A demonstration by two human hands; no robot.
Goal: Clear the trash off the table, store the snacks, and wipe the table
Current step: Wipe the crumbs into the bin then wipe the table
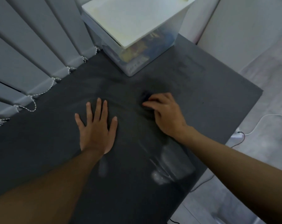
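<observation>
**Wiping under way, snacks boxed**

The dark grey matte desk (209,97) carries no loose trash or snack packets that can be seen. Colourful snack packets (137,52) show through the translucent wall of the white lidded plastic storage box (137,21), which stands at the desk's far edge with its lid on. Judging by this, clearing and storing look finished and only the wipe is left. Pale, damp-looking streaks arc across the surface on the near side of the box, while the stretch to the right of the box looks dull and dry, so the wipe seems only partly done.

The small dark wiping cloth (146,96) lies on the desk in front of the box, nearer the person and a little to the right. Blur hides its detail. The right hand (166,113) sits on top of it, its fingers (150,103) curled down and clamped on the cloth, whose far end pokes out past the fingertips. The left hand (96,126) lies flat on the desk, nearer than the box and to its left, well apart from the cloth. Its fingers (99,107) are straight and spread, holding nothing.
</observation>
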